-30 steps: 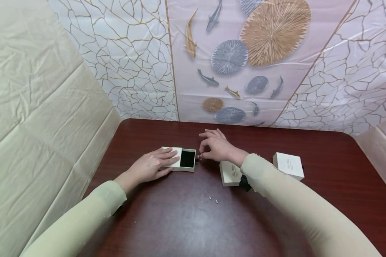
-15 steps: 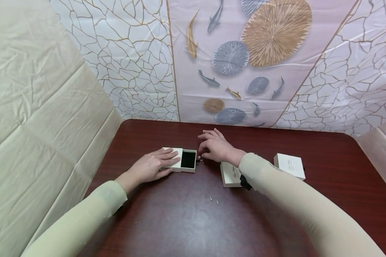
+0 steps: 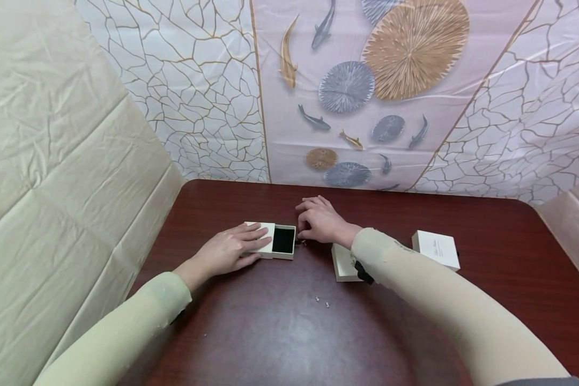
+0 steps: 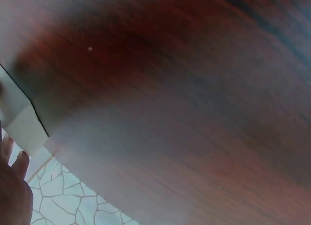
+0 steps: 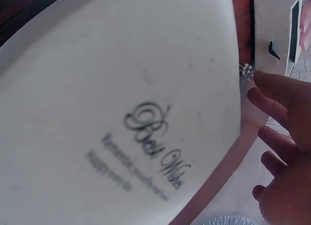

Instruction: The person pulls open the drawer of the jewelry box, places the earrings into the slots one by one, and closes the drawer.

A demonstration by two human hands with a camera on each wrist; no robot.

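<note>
My left hand [image 3: 231, 246] rests with spread fingers on a small white drawer-style gift box [image 3: 266, 252], its sleeve under the palm. The drawer [image 3: 283, 241] is slid partly out to the right, showing a black lining. Just right of it, my right hand [image 3: 318, 222] curls thumb and forefinger together on a tiny sparkling earring [image 5: 247, 71], which shows at the fingertips in the right wrist view. Another small shiny piece [image 3: 303, 243] lies beside the drawer's black pull tab [image 5: 273, 51]. Nearer the front, two small shiny studs [image 3: 322, 302] lie on the table.
A second white box [image 3: 346, 268], printed "Best Wishes" in the right wrist view, stands under my right forearm. A third white box [image 3: 436, 249] is farther right. Patterned cloth [image 3: 347, 118] hangs behind the dark red table [image 3: 270, 332].
My right hand has shifted slightly left and down, its fingertips now covering one of the shiny pieces by the drawer. My left hand keeps its place on the box.
</note>
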